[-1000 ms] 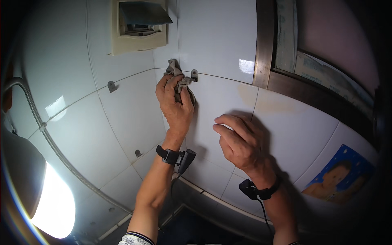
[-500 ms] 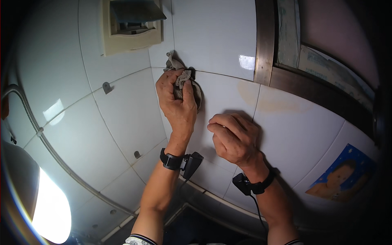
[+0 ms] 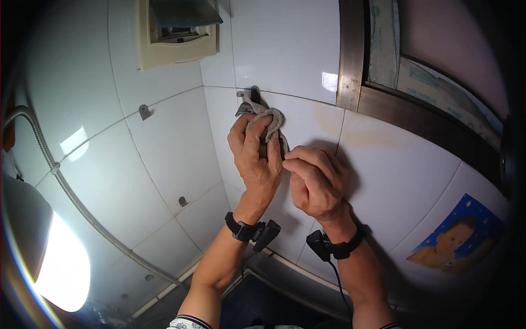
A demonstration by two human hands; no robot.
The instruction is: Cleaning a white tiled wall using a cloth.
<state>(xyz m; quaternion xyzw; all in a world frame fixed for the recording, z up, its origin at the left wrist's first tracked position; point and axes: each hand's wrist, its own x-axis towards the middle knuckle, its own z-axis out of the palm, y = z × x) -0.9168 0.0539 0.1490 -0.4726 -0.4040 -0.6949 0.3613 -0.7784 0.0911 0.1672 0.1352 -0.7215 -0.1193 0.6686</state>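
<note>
My left hand (image 3: 255, 159) presses a crumpled grey cloth (image 3: 267, 122) against the white tiled wall, fingers closed over it just below a dark wall hook (image 3: 255, 93). My right hand (image 3: 316, 183) is beside it to the right, fingers curled and closed, its fingertips touching the lower edge of the cloth and my left hand. I cannot tell whether the right hand grips the cloth. Both wrists wear black bands with small black devices.
A cream wall box (image 3: 176, 33) hangs at top centre. Small metal hooks (image 3: 144, 112) dot the left tiles. A flexible shower hose (image 3: 66, 192) curves down the left. A dark window frame (image 3: 350, 55) runs at the right. A picture sticker (image 3: 457, 236) sits low right.
My left hand and the cloth have slid down from the hook. My right hand has moved up and left until it touches the left hand.
</note>
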